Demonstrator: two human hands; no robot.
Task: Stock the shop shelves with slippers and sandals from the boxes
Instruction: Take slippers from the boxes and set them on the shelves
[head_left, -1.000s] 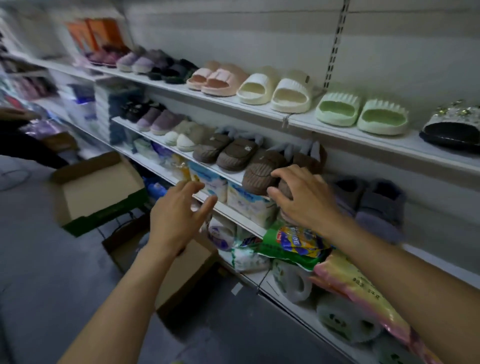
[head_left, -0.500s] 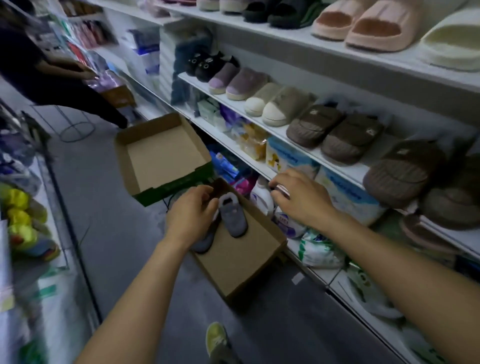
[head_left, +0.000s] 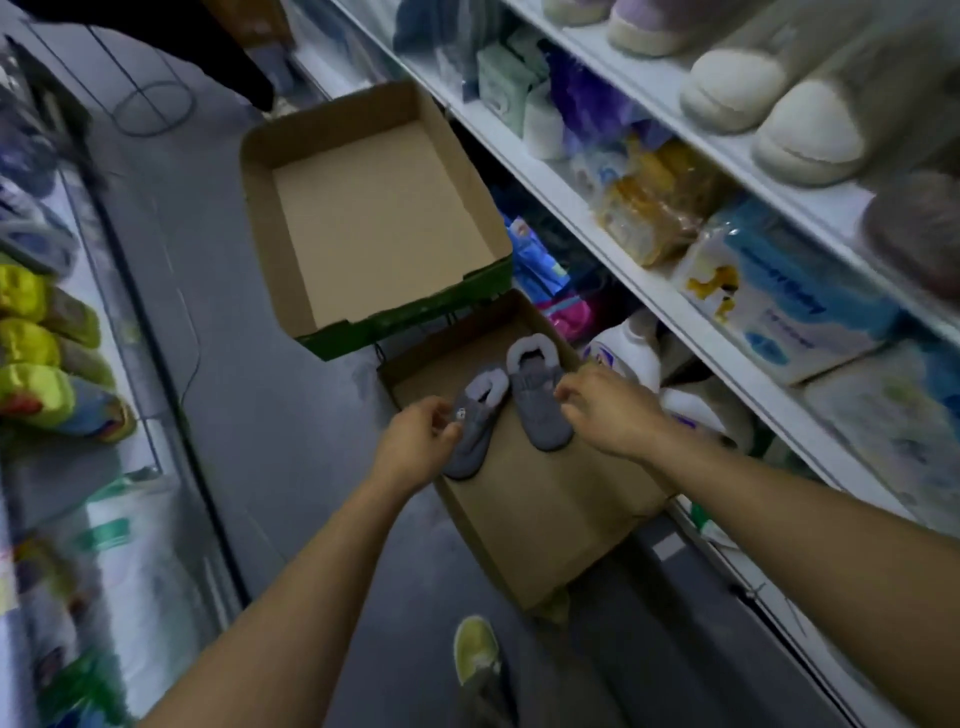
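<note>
Two grey slippers with pale fleece collars lie side by side in an open cardboard box (head_left: 545, 509) on the floor. My left hand (head_left: 415, 441) grips the left grey slipper (head_left: 475, 421) at its side. My right hand (head_left: 602, 410) pinches the edge of the right grey slipper (head_left: 537, 405). Cream and beige slippers (head_left: 769, 104) stand on the white shelf (head_left: 649, 104) at the upper right.
An empty cardboard lid with a green rim (head_left: 374, 218) rests tilted just beyond the box. Packaged goods and a white bottle (head_left: 628, 348) fill the lower shelves on the right. A glass counter (head_left: 104, 415) with yellow-green goods runs along the left. My shoe (head_left: 475, 654) stands on the grey floor.
My gaze dropped from the shelf to the box. Both hands came down from the brown slippers on the shelf and closed on the grey pair in the box.
</note>
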